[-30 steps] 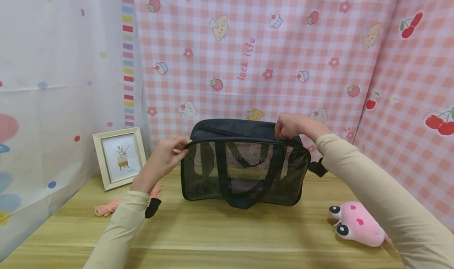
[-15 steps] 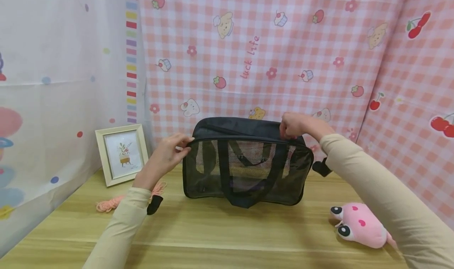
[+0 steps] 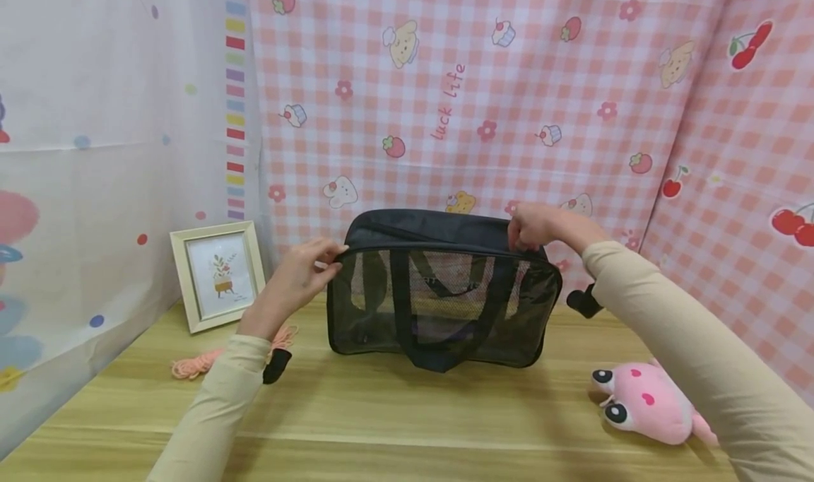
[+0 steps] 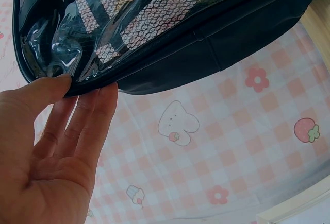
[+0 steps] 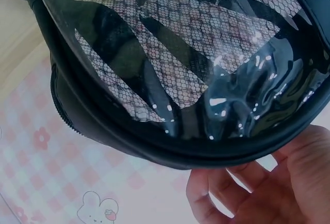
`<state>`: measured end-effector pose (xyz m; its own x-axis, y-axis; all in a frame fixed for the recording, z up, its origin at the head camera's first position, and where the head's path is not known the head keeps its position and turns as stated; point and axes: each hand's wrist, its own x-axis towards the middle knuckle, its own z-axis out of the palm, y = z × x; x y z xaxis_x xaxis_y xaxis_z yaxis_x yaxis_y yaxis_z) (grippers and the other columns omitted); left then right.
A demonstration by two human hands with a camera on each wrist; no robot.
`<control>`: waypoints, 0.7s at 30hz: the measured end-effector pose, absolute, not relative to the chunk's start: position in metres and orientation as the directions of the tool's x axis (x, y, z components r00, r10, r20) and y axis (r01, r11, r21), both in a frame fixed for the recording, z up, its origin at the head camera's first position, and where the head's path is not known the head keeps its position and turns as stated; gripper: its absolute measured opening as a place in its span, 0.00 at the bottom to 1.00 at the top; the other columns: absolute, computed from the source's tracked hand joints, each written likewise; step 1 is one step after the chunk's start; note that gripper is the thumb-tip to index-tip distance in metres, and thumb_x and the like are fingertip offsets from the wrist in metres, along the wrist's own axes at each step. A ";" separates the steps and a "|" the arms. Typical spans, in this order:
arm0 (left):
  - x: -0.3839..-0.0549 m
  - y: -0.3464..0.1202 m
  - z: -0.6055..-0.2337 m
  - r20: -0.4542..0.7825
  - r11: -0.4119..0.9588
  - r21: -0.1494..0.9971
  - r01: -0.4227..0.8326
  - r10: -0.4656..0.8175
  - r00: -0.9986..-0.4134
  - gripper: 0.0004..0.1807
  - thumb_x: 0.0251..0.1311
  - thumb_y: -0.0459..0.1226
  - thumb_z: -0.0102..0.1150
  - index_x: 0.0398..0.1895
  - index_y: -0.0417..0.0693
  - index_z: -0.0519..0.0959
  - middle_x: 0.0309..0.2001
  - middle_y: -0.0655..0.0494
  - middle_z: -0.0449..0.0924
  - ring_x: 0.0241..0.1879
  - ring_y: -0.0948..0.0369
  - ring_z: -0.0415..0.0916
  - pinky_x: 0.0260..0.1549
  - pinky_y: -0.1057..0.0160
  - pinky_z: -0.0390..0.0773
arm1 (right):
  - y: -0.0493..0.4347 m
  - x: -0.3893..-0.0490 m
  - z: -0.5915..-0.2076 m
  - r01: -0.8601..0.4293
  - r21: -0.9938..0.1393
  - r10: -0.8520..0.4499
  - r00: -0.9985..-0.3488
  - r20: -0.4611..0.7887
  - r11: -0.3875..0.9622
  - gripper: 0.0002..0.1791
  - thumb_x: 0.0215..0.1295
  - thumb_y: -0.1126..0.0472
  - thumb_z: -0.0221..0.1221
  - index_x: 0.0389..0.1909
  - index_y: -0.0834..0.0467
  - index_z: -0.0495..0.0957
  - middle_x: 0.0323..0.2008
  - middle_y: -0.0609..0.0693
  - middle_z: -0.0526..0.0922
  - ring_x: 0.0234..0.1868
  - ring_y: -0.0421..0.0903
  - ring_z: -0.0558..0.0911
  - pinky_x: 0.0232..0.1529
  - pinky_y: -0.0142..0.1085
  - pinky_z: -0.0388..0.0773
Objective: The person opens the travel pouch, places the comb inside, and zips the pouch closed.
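A black handbag (image 3: 432, 226) with a clear front panel, mesh behind it and looped handles (image 3: 440, 358) stands upright on the wooden table. My left hand (image 3: 299, 277) pinches its upper left corner, thumb on the clear side and fingers behind the piped edge, as the left wrist view shows. At the top right, my right hand (image 3: 540, 226) has its fingers curled down at the bag's zipper; the pull itself is hidden. From the right wrist, my fingers (image 5: 203, 193) show bent behind the bag's rounded edge. Zipper teeth (image 5: 64, 116) run along the bag's side.
A cream picture frame (image 3: 217, 277) leans at the back left. Near my left sleeve lies a bundle of peach cord (image 3: 193, 365). A pink plush toy (image 3: 655, 404) with big eyes lies by my right forearm. Patterned cloth (image 3: 470, 114) hangs behind the table (image 3: 407, 425).
My right hand has slid a little to the right along the bag's top. My left hand keeps its pinch on the corner. The head view has shifted slightly.
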<state>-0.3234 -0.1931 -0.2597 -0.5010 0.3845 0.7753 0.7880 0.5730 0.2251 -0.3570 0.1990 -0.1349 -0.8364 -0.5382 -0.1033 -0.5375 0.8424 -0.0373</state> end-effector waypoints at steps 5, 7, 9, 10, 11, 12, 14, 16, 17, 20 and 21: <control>-0.324 -0.193 -0.260 0.775 0.575 0.219 0.788 0.389 -0.499 0.12 0.55 0.24 0.62 0.44 0.38 0.80 0.39 0.45 0.80 0.34 0.53 0.80 0.31 0.59 0.84 | 0.203 -0.356 -0.135 -0.542 -0.054 -0.545 -0.833 -0.097 0.839 0.11 0.58 0.75 0.53 0.32 0.64 0.85 0.25 0.51 0.82 0.24 0.44 0.79 0.25 0.35 0.79; -0.324 -0.193 -0.260 0.773 0.575 0.217 0.789 0.393 -0.498 0.12 0.55 0.24 0.62 0.44 0.38 0.80 0.39 0.45 0.80 0.34 0.53 0.80 0.32 0.59 0.84 | 0.206 -0.356 -0.135 -0.539 -0.056 -0.542 -0.834 -0.101 0.840 0.11 0.58 0.75 0.54 0.32 0.64 0.85 0.24 0.51 0.82 0.23 0.44 0.78 0.22 0.34 0.77; -0.324 -0.193 -0.260 0.771 0.575 0.218 0.789 0.393 -0.500 0.12 0.55 0.24 0.62 0.44 0.38 0.80 0.39 0.45 0.80 0.34 0.53 0.80 0.32 0.59 0.84 | 0.208 -0.355 -0.135 -0.539 -0.056 -0.542 -0.834 -0.105 0.840 0.11 0.58 0.75 0.54 0.32 0.64 0.85 0.23 0.51 0.82 0.22 0.44 0.77 0.21 0.32 0.75; -0.324 -0.193 -0.260 0.772 0.575 0.219 0.788 0.392 -0.501 0.12 0.55 0.24 0.62 0.44 0.38 0.80 0.39 0.45 0.80 0.34 0.53 0.80 0.32 0.59 0.84 | 0.209 -0.354 -0.135 -0.534 -0.064 -0.538 -0.836 -0.107 0.843 0.10 0.59 0.74 0.54 0.32 0.64 0.85 0.24 0.51 0.82 0.23 0.43 0.77 0.21 0.32 0.75; -0.324 -0.193 -0.260 0.772 0.575 0.220 0.788 0.391 -0.501 0.12 0.55 0.24 0.62 0.44 0.38 0.80 0.40 0.45 0.80 0.34 0.53 0.80 0.32 0.58 0.84 | 0.210 -0.354 -0.134 -0.531 -0.068 -0.535 -0.838 -0.108 0.845 0.10 0.59 0.74 0.54 0.32 0.64 0.85 0.25 0.51 0.82 0.23 0.43 0.77 0.21 0.32 0.75; -0.324 -0.193 -0.260 0.773 0.576 0.221 0.787 0.389 -0.502 0.13 0.55 0.24 0.62 0.44 0.38 0.80 0.40 0.45 0.80 0.35 0.52 0.80 0.32 0.58 0.84 | 0.211 -0.353 -0.134 -0.532 -0.074 -0.537 -0.837 -0.108 0.844 0.10 0.59 0.74 0.54 0.32 0.65 0.85 0.25 0.52 0.82 0.24 0.43 0.77 0.21 0.33 0.76; -0.324 -0.193 -0.260 0.773 0.578 0.220 0.786 0.388 -0.502 0.13 0.56 0.24 0.62 0.45 0.38 0.80 0.40 0.45 0.80 0.35 0.53 0.80 0.32 0.58 0.84 | 0.212 -0.353 -0.134 -0.521 -0.088 -0.528 -0.842 -0.107 0.849 0.10 0.59 0.74 0.54 0.32 0.65 0.85 0.26 0.52 0.83 0.25 0.43 0.78 0.22 0.33 0.77; -0.324 -0.193 -0.260 0.773 0.577 0.222 0.786 0.387 -0.503 0.12 0.56 0.24 0.62 0.44 0.38 0.80 0.40 0.45 0.80 0.35 0.53 0.80 0.32 0.58 0.84 | 0.214 -0.353 -0.135 -0.512 -0.097 -0.521 -0.847 -0.108 0.853 0.10 0.59 0.74 0.54 0.32 0.65 0.84 0.26 0.52 0.83 0.25 0.44 0.78 0.21 0.33 0.76; -0.324 -0.193 -0.260 0.772 0.576 0.222 0.786 0.388 -0.503 0.12 0.56 0.24 0.62 0.44 0.38 0.80 0.40 0.45 0.80 0.35 0.53 0.80 0.32 0.58 0.84 | 0.215 -0.353 -0.134 -0.506 -0.099 -0.515 -0.850 -0.109 0.856 0.10 0.59 0.74 0.54 0.31 0.65 0.84 0.25 0.52 0.82 0.24 0.44 0.78 0.21 0.33 0.76; -0.325 -0.193 -0.260 0.774 0.574 0.223 0.787 0.387 -0.502 0.12 0.55 0.24 0.62 0.44 0.38 0.80 0.39 0.45 0.80 0.34 0.52 0.80 0.32 0.58 0.84 | 0.216 -0.353 -0.134 -0.493 -0.100 -0.502 -0.857 -0.112 0.864 0.10 0.59 0.74 0.54 0.31 0.64 0.84 0.23 0.51 0.81 0.23 0.44 0.76 0.20 0.32 0.73; -0.324 -0.193 -0.260 0.774 0.574 0.226 0.787 0.386 -0.503 0.12 0.55 0.23 0.62 0.44 0.37 0.80 0.39 0.45 0.80 0.34 0.52 0.80 0.32 0.58 0.84 | 0.217 -0.353 -0.134 -0.489 -0.100 -0.498 -0.860 -0.114 0.867 0.09 0.59 0.73 0.54 0.31 0.64 0.84 0.22 0.50 0.80 0.23 0.44 0.75 0.20 0.32 0.72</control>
